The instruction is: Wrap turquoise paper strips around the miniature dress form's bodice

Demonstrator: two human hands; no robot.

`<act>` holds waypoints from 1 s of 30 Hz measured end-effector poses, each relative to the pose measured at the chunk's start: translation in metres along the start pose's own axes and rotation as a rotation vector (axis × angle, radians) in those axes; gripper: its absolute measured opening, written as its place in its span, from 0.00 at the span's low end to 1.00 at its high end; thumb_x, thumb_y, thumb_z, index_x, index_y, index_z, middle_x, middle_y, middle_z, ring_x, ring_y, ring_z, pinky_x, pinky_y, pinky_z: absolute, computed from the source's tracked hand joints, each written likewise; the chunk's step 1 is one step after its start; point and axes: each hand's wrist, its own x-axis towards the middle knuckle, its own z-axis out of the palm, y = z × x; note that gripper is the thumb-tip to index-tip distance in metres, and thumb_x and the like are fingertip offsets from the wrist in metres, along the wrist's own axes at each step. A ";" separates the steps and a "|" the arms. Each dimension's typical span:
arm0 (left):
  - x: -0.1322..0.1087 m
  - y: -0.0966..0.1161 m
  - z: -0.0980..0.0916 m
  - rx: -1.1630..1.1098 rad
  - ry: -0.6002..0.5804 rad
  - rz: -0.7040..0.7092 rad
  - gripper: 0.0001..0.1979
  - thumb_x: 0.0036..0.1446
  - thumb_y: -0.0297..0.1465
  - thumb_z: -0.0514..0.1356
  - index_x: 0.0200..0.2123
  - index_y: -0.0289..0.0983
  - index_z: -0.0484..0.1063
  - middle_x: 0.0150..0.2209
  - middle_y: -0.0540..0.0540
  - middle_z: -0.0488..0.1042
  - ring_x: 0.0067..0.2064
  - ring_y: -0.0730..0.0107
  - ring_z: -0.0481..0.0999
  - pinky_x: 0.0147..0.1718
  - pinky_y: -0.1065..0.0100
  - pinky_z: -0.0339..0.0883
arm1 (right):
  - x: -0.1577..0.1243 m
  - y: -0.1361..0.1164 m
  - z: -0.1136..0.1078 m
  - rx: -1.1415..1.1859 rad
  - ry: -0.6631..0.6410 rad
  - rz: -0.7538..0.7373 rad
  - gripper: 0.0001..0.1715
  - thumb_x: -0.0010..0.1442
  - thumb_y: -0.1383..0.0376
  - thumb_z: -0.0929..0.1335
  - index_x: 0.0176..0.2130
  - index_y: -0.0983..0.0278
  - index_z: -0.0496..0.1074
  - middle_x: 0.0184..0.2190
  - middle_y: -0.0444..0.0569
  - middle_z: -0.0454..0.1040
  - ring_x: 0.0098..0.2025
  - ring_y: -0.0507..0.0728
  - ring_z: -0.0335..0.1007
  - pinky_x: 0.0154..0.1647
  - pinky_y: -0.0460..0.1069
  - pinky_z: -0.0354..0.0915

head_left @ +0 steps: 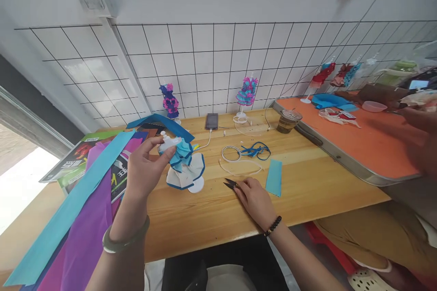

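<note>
My left hand (145,168) is raised over the wooden table (211,209), fingers closed on the top of a small white doll figure (184,166) dressed in blue and white ruffled paper, standing on a round white base. My right hand (255,198) lies low on the table, closed on small black snips (231,184) whose tips point left. A cut piece of blue paper (274,177) lies just right of that hand.
Long blue and purple paper sheets (78,218) and magazines lie at left. Two finished paper-dress dolls (170,100) (246,92) stand by the tiled wall, near a phone (211,121), white rings, blue ribbon and a drink cup (288,120). At right another person works at an orange table (362,141).
</note>
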 end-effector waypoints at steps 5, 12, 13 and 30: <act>-0.005 0.004 0.003 -0.108 -0.068 0.139 0.13 0.47 0.35 0.67 0.38 0.41 0.76 0.43 0.46 0.76 0.49 0.57 0.73 0.52 0.58 0.66 | 0.001 0.000 -0.008 0.208 0.071 -0.001 0.18 0.64 0.59 0.61 0.50 0.63 0.71 0.45 0.58 0.72 0.48 0.63 0.67 0.49 0.60 0.65; 0.001 -0.018 0.004 -0.564 -0.284 -0.110 0.22 0.41 0.47 0.67 0.37 0.39 0.77 0.41 0.40 0.79 0.45 0.51 0.77 0.38 0.56 0.73 | 0.011 -0.027 -0.041 0.879 -0.094 0.192 0.24 0.63 0.51 0.62 0.48 0.63 0.73 0.49 0.56 0.73 0.51 0.60 0.69 0.52 0.57 0.66; 0.001 -0.021 0.006 -0.606 -0.291 -0.120 0.22 0.41 0.49 0.67 0.37 0.40 0.76 0.41 0.41 0.79 0.44 0.52 0.78 0.38 0.56 0.73 | 0.012 -0.032 -0.046 0.956 -0.185 0.185 0.24 0.62 0.50 0.62 0.47 0.63 0.74 0.47 0.55 0.74 0.50 0.60 0.70 0.52 0.56 0.66; -0.001 -0.057 0.043 -0.576 -0.227 -0.346 0.28 0.47 0.56 0.58 0.46 0.46 0.73 0.37 0.39 0.79 0.44 0.50 0.78 0.38 0.48 0.72 | -0.004 -0.110 -0.043 1.444 -0.835 0.046 0.27 0.52 0.45 0.69 0.36 0.66 0.77 0.26 0.44 0.66 0.27 0.48 0.56 0.29 0.44 0.55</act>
